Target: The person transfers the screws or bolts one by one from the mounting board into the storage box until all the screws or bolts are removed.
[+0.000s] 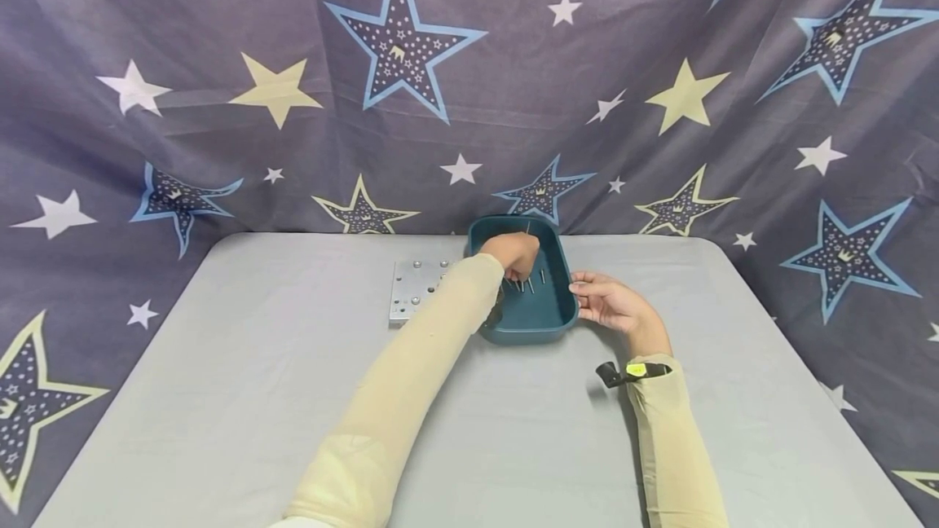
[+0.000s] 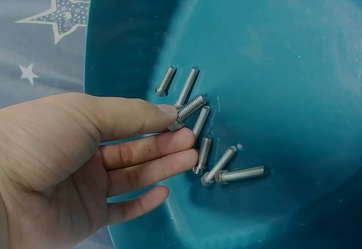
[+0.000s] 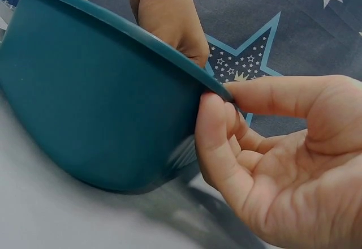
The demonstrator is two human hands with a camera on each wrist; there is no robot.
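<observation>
A dark teal plastic tub point(image 1: 530, 336) stands toward the back of the table, with several silver bolts point(image 2: 242, 174) lying on its floor. Reaching down into it is my left hand point(image 1: 513, 254). In the left wrist view its thumb and forefinger pinch a threaded bolt point(image 2: 191, 108), close over the other bolts. My right hand point(image 1: 610, 304) grips the tub's right rim, thumb on top and fingers below, as the right wrist view shows. From the head view, the left fingertips are hidden behind the hand.
Left of the tub lies a flat metal plate point(image 1: 405, 290) with holes and bolt heads, partly covered by the left sleeve point(image 1: 411, 373). A black strap point(image 1: 623, 373) is round the right wrist. Behind the grey table point(image 1: 220, 398) hangs a star-patterned cloth point(image 1: 513, 104).
</observation>
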